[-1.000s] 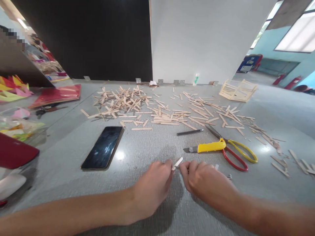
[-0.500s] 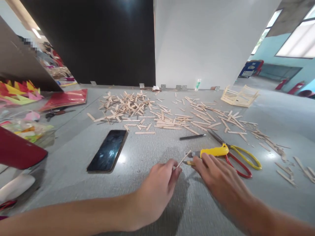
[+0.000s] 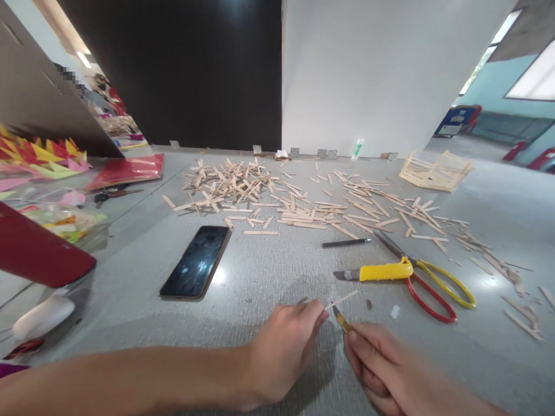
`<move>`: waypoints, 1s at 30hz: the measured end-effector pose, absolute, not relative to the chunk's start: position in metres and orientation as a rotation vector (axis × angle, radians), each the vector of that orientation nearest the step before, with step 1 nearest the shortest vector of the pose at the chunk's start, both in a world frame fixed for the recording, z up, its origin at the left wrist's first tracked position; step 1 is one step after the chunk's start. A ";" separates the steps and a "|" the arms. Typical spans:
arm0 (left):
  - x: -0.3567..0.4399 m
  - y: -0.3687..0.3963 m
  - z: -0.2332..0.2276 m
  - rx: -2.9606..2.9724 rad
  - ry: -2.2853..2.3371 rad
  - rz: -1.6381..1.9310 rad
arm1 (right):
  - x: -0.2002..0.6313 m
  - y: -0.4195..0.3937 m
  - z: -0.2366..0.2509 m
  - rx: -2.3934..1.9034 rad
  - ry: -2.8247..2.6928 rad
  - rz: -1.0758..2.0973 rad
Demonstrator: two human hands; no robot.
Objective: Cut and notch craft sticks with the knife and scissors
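Observation:
Pinched in the fingers of my left hand (image 3: 290,346) is a thin wooden stick (image 3: 342,299), its free end pointing up and to the right. My right hand (image 3: 381,361) is closed around a small knife (image 3: 342,319) with a brass-coloured handle and a short dark blade. The blade's tip is close to the stick; whether they touch I cannot tell. Beyond my hands lies a yellow utility knife (image 3: 385,271), its blade out to the left. Scissors (image 3: 433,283) with one red and one yellow handle lie beside it, and a slim black pen-like tool (image 3: 346,243) just behind.
Loose wooden sticks (image 3: 234,185) are scattered across the back of the table. A phone (image 3: 195,263) lies at left, near a white glue gun-like object (image 3: 43,318) and a red cylinder (image 3: 39,248). A stick frame (image 3: 436,170) stands back right, before upright boards (image 3: 390,75).
My right hand has moved down from beside the yellow utility knife, lifting the small knife off the table to the stick. My left hand still holds the stick, now tilted flatter.

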State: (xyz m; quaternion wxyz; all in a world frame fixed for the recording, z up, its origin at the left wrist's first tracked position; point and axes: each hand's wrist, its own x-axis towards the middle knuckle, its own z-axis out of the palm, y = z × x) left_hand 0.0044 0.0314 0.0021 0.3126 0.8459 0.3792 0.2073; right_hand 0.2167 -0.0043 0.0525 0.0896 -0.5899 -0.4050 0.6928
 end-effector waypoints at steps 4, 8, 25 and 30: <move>0.005 0.031 -0.004 2.232 0.914 0.538 | 0.232 0.020 0.073 -1.754 -1.348 2.317; 0.005 0.031 -0.005 2.156 0.977 0.568 | 0.221 0.011 0.056 -1.665 -1.177 2.297; 0.003 0.036 -0.002 2.125 0.964 0.573 | 0.205 0.003 0.046 -1.584 -1.278 1.908; 0.004 0.034 -0.003 2.146 0.947 0.552 | 0.233 0.029 0.068 -1.596 -1.368 2.392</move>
